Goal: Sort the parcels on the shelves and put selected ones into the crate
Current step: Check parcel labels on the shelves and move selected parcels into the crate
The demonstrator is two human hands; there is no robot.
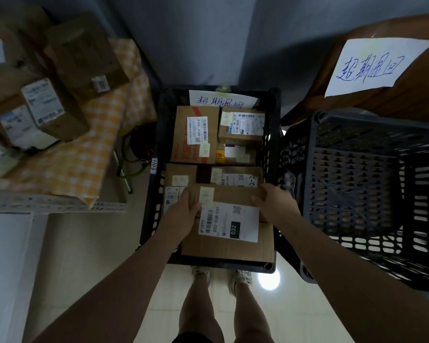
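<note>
The fingers (186, 198) of the left hand (181, 216) are curled over the left edge of a flat cardboard parcel (223, 248), thumb on its top face. The right hand (273, 201) grips the opposite edge near the far right corner in the same way, so both hands pinch the one parcel between them. The parcel lies flat, face up, with its white shipping label (229, 224) turned so the print reads sideways. Its slightly longer side runs left to right, from hand to hand. It sits over the near end of the black crate (156, 206), nearly filling the crate's width there. From above it is hard to say whether it already rests on what lies beneath or hangs just over it. Beyond the fingertips, the middle of the crate holds more boxes partly tucked under the parcel's far edge. The far row is packed with a red-taped carton (196, 134) and a smaller labelled box (242, 125), below a handwritten paper sign (223, 101). The coming move seems to turn on this: the only room is straight down at the near end, so the parcel would have to go down level, both hands releasing outward toward the crate walls, which stand just beside the knuckles. A grey crate (357, 169) stands to the right, nearer the right hand. To the left a shelf (55, 206) carries a checked cloth (84, 157) and further cardboard parcels (84, 55).
</note>
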